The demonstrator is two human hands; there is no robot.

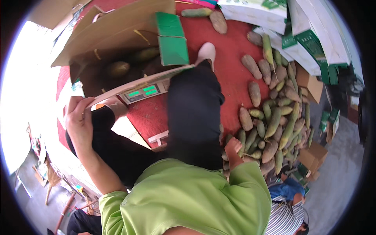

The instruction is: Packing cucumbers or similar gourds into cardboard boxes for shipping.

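My left hand (78, 119) is closed on the near edge of an open cardboard box (113, 37), fingers pinching the flap at its left corner. Inside the shadowed box lie a few greenish root vegetables (118, 69). Just below the box's near edge is a scale (143, 93) with a lit green display. On my right, my right hand (234, 145) rests with curled fingers at the edge of a big heap of long green radishes (274, 122) and brownish-red root vegetables (270, 151). What those fingers hold, if anything, is hidden.
My legs straddle a red floor covering (235, 88), one shoe (206, 51) beside the box. White and green cartons (254, 13) stand at the far right. A person in a striped top (285, 217) is at the lower right. A broom (52, 176) lies at the lower left.
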